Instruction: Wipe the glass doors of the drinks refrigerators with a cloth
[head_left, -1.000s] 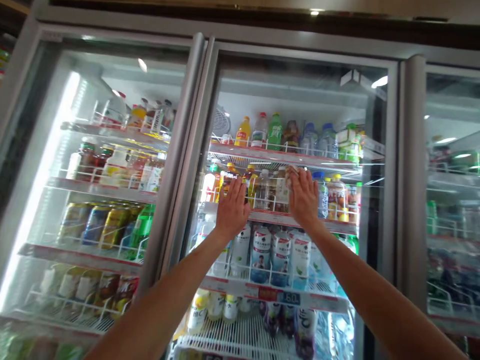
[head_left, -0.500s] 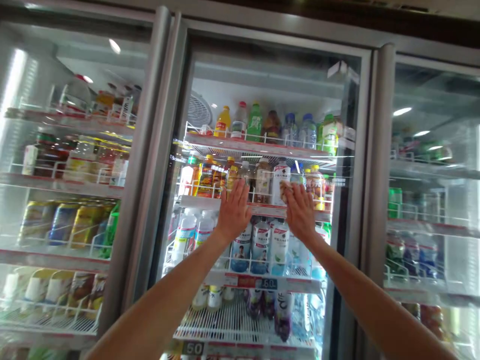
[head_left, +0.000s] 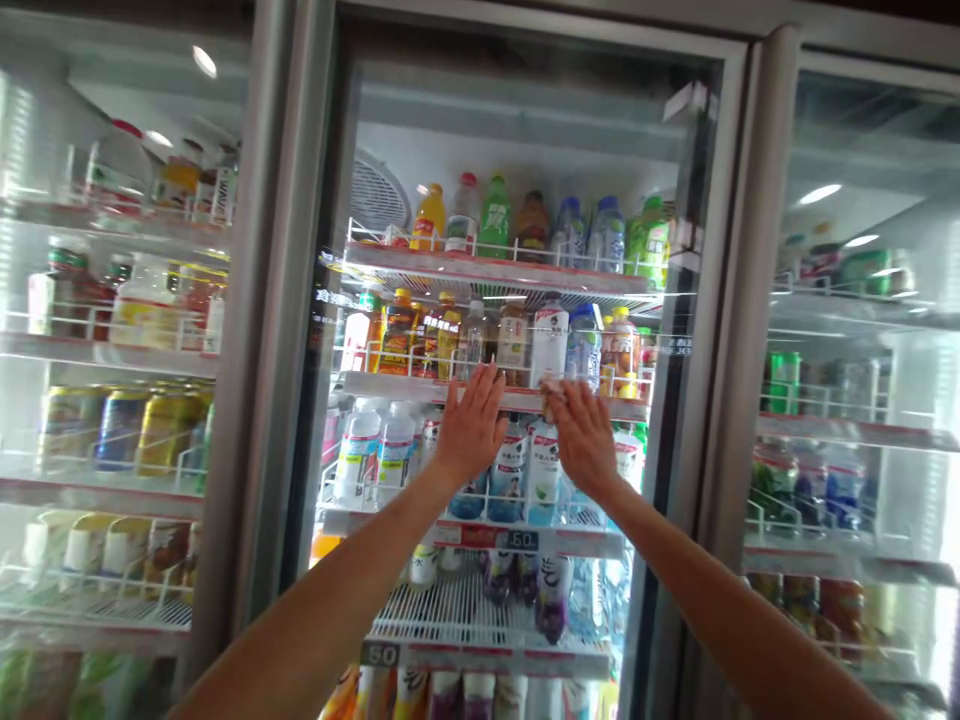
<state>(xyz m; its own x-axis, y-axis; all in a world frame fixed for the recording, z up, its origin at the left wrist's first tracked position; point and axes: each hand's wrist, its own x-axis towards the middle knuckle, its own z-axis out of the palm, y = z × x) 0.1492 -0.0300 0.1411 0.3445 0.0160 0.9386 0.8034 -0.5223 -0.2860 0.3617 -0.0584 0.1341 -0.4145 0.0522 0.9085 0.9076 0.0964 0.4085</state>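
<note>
Both my arms stretch forward to the glass door (head_left: 525, 120) of a drinks fridge. My left hand (head_left: 471, 425) lies flat against the glass with its fingers extended and nothing visible under it. My right hand (head_left: 583, 435) presses a crumpled, pale brownish cloth (head_left: 553, 397) onto the glass; the cloth pokes out by the fingertips and the rest is hidden under the palm. Behind the pane, at hand height, stand rows of bottles, among them a white-labelled bottle (head_left: 550, 335) and a clear bottle (head_left: 475, 335).
Metal frames (head_left: 292, 250) divide this door from a left glass door (head_left: 112, 60) and a right glass door (head_left: 870, 250), each with shelves of drinks behind. A top shelf (head_left: 487, 268) carries several bottles. Light reflections show on the panes. A price tag (head_left: 380, 654) hangs low.
My right hand and the cloth have slid down and slightly left over the glass. My left hand stays flat at nearly the same place in view. The view has tilted a little downward.
</note>
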